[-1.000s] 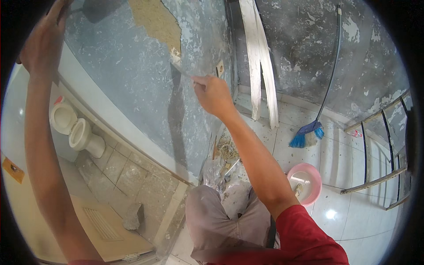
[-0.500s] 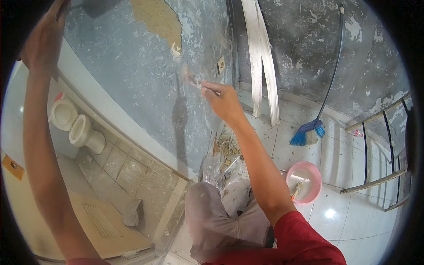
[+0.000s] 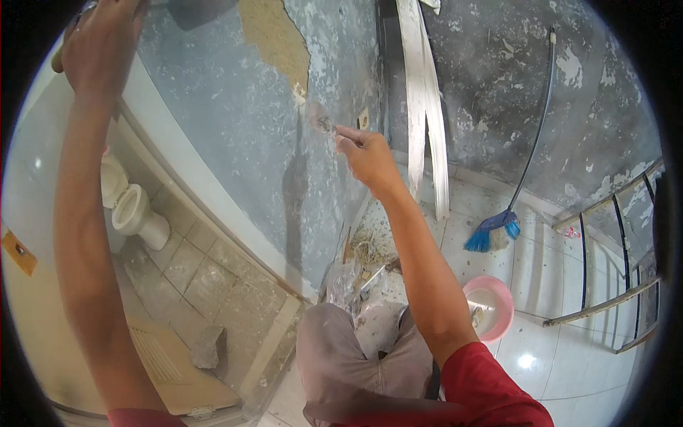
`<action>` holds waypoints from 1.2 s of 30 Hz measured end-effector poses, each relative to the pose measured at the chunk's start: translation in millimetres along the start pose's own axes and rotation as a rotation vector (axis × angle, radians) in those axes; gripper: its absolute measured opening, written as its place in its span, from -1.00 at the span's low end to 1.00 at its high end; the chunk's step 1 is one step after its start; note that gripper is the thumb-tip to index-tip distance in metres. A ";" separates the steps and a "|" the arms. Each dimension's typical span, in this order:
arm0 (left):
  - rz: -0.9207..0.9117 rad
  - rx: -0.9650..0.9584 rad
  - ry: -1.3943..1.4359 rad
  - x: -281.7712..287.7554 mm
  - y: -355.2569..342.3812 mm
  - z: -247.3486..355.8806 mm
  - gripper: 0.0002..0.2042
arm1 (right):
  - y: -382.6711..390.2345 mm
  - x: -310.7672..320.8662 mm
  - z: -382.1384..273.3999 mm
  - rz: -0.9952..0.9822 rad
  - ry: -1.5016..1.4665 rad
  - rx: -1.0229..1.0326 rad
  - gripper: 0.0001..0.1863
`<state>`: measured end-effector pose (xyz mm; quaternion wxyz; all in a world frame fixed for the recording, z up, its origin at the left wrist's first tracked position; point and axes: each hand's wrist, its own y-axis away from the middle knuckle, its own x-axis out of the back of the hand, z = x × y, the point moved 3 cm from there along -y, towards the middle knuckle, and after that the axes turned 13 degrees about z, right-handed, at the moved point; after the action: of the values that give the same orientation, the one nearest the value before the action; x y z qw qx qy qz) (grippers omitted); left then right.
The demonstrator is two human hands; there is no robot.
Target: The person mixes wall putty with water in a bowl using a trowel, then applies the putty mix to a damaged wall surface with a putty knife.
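Before me stands a grey-blue wall (image 3: 228,107) with flaking paint and a bare tan patch (image 3: 274,39). My right hand (image 3: 371,158) is closed on a small scraper-like tool (image 3: 324,122), its blurred end against the wall just below the patch. Raised at the upper left, my left hand (image 3: 103,53) is closed round a tool with a brown rounded handle (image 3: 57,60). A dark grey flat shape (image 3: 203,11) beside that hand may be the tool's blade or its shadow; I cannot tell which.
Rubble and clear plastic (image 3: 345,285) lie at the wall's foot. Right of my knees is a pink bucket (image 3: 504,306); beyond are a blue broom (image 3: 491,231), pale strips (image 3: 420,92) and a ladder (image 3: 605,309). A toilet (image 3: 135,213) and a stone chunk (image 3: 208,347) are left.
The wall has shifted rightward in view. My left hand has come right and slightly down, showing more of the handle. My right hand has moved a little right and stays at the wall.
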<state>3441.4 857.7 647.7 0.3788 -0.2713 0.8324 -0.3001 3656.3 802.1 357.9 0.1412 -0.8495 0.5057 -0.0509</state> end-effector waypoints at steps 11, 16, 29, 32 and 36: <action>0.131 -0.021 0.078 -45.1 39.0 -51.4 -0.67 | 24.9 -92.9 -17.6 0.343 0.056 0.465 -0.50; 0.122 0.008 0.086 -18.3 4.7 5.9 -0.67 | 11.0 -87.9 -28.1 0.387 0.091 0.580 -0.43; -0.247 -0.073 0.277 43.2 68.0 37.5 -0.50 | 100.4 26.1 -27.1 0.057 -0.792 -0.202 -0.43; -0.607 0.292 0.649 110.8 113.2 88.2 -0.57 | 119.8 63.5 14.4 0.141 -0.807 -0.268 -0.40; -0.990 1.106 1.140 192.1 204.4 130.5 -0.65 | 150.9 84.2 50.5 0.094 -0.766 -0.338 -0.42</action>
<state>3390.4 826.4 344.2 -0.1821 -0.1880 0.4212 -0.8684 3581.1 670.4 261.0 0.1799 -0.7944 0.4560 0.3587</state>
